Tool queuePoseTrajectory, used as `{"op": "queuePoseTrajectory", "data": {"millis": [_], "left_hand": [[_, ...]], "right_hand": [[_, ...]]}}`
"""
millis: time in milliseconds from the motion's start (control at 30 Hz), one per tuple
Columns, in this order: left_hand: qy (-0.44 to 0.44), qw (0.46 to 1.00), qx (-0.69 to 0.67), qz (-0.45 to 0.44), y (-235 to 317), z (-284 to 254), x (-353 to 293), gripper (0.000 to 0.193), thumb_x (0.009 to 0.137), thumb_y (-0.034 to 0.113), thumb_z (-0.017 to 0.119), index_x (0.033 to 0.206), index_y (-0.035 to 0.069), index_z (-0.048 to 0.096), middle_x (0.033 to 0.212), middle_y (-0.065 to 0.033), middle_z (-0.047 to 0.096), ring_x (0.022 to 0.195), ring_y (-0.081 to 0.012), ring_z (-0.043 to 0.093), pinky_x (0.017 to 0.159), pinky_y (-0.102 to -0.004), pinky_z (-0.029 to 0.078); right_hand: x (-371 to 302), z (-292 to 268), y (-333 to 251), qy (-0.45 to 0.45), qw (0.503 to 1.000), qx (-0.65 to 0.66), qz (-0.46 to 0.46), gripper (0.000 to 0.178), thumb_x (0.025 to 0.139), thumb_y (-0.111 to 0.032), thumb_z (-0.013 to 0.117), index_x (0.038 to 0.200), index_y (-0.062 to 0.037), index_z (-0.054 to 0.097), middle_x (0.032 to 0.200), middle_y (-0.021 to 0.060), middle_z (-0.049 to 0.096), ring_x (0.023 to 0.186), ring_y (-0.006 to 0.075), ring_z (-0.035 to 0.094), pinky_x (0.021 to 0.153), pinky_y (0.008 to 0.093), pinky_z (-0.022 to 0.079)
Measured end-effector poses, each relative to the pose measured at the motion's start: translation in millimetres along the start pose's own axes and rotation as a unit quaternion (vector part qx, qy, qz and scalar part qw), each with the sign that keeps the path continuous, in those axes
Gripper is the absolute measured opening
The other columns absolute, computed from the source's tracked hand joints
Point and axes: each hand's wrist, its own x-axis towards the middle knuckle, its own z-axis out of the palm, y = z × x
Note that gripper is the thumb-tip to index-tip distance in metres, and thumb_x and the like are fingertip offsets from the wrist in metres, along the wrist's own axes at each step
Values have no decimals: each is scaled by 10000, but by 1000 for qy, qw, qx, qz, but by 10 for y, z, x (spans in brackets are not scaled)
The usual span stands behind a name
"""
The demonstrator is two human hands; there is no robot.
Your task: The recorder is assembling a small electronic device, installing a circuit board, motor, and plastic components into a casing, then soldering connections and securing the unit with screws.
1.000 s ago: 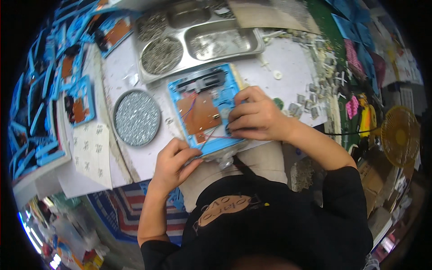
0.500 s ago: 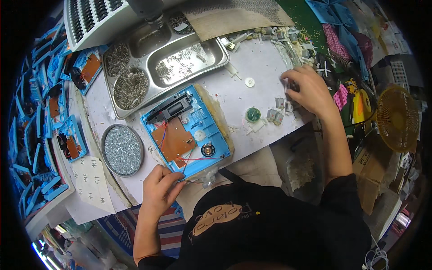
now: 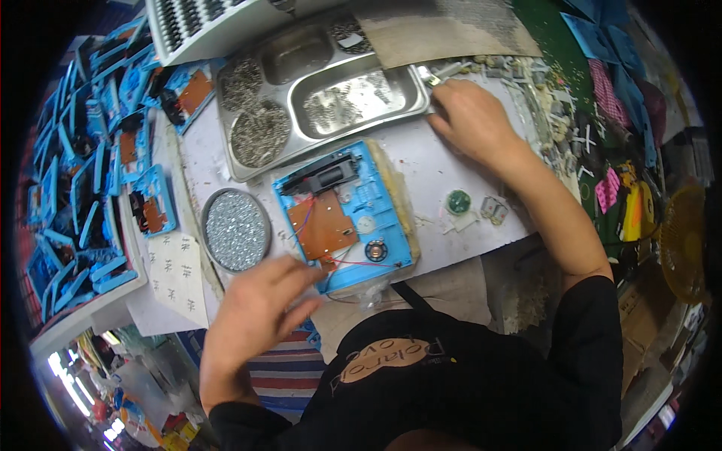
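An open blue plastic casing half (image 3: 387, 218) lies in front of me, holding a brown circuit board (image 3: 322, 225), a black module (image 3: 323, 177), a small round speaker (image 3: 376, 250) and thin red and dark wires. My left hand (image 3: 263, 301), slightly blurred, hovers by the casing's near left corner. Its thumb and fingers are apart with nothing visible between them. Beyond the casing, to the right, my right hand (image 3: 470, 116) has its fingers curled down beside the right corner of the steel compartment tray (image 3: 301, 89). Whatever is under those fingertips is hidden.
Left of the casing stands a round dish of small metal pieces (image 3: 235, 229). Springs fill parts of the tray. A green round piece (image 3: 457, 201) and small metal-cased parts (image 3: 494, 210) lie at right. Blue casings (image 3: 90, 165) crowd the far left; cardboard (image 3: 447, 34) lies behind.
My right hand has moved leftward and away from me, from the loose parts to the tray's corner. The left hand has come off the casing's corner and wire. The whole view has shifted.
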Motion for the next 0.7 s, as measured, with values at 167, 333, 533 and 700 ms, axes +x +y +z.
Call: {"op": "queuePoseTrajectory", "data": {"millis": [167, 333, 533, 700], "left_hand": [[168, 971, 128, 107, -244, -273, 1125, 122, 847, 68, 739, 962, 43, 708, 829, -109, 636, 754, -297, 652, 695, -391, 528], [158, 944, 227, 181, -762, -28, 2205, 97, 845, 151, 719, 899, 71, 707, 886, -124, 680, 842, -346, 683, 745, -446, 553], [175, 942, 275, 83, -840, -42, 2280, 85, 826, 158, 691, 868, 87, 711, 856, -137, 693, 866, -343, 696, 771, -462, 564], [123, 943, 283, 122, -998, -21, 2271, 115, 857, 197, 695, 871, 84, 713, 892, -119, 693, 885, -345, 694, 779, -450, 563]], "right_hand": [[102, -231, 157, -87, 994, 46, 39, 223, 760, -117, 710, 934, 1, 635, 879, 204, 686, 880, 400, 669, 791, 477, 517], [-55, -269, 239, -95, 992, 66, 50, 242, 759, -106, 698, 960, 10, 630, 838, 213, 682, 847, 401, 671, 769, 475, 514], [-341, -417, 211, -17, 990, 110, 90, 250, 771, -109, 660, 997, -3, 670, 671, 150, 559, 644, 301, 575, 642, 427, 449], [-603, -722, 34, -38, 968, 201, 145, 236, 813, -142, 660, 1026, -44, 694, 677, 109, 570, 606, 240, 546, 601, 379, 434]]}}
